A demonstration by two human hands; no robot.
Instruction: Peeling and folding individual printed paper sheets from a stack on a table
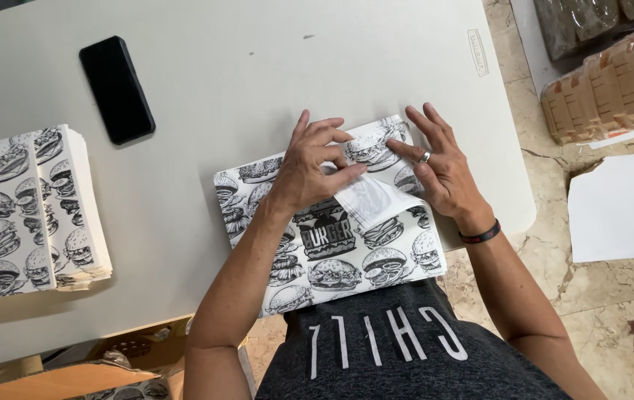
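A: What is seen at the centre?

B: A printed paper sheet (331,252), black-and-white burger drawings, is laid flat at the near edge of the white worktop (257,81). Its near edge is hung slightly past the worktop edge, just above the person's dark shirt (406,348).

A: Left hand?

B: The left hand (309,167) is placed on the upper middle of the sheet. The fingers are curled and a folded-over flap (376,198), plain white on its underside, is pinched between thumb and fingertips. So the grip is closed on the flap.

A: Right hand?

B: The right hand (439,167) is laid on the sheet's upper right corner, fingers spread and pressed flat, nothing pinched. A ring is worn on 1 finger and a dark band (480,235) on the wrist. The 2 hands are close together, with the flap between them.

A: Anything else on the worktop?

B: A stack of the same printed paper (24,211) is set at the left edge, well apart from the hands. A black phone (117,89) is laid face up at the far left, beyond the stack.

A: Off the worktop?

B: Wrapped bundles of brown items (613,85) are seen on the stone floor at the right, with a plain white sheet (620,207) near them. A brown cardboard box (58,378) is partly seen below the worktop at the lower left.
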